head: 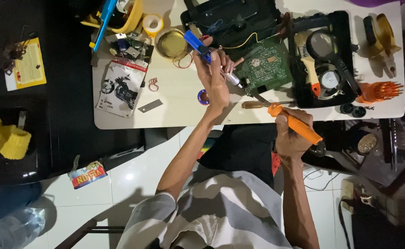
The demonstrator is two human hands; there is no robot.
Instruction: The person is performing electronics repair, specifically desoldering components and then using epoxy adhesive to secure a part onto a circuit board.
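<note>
My left hand [215, 74] is raised over the small cream table [175, 99] and grips a blue pump-like tool [198, 45] with a white tip that points toward a green circuit board [265, 64]. My right hand [291, 136] sits near the table's front edge, closed around the orange handle of a soldering iron [297, 124]; its metal tip reaches toward the board's near corner. A wooden-handled screwdriver [258, 104] lies between the two hands.
A black tool case [324, 60] with a magnifier and brush stands right of the board. A round tin [171, 44], tape roll [152, 23], printed card [122, 87], orange holder [378, 91] and yellow pliers [384, 37] crowd the table. White floor tiles lie below.
</note>
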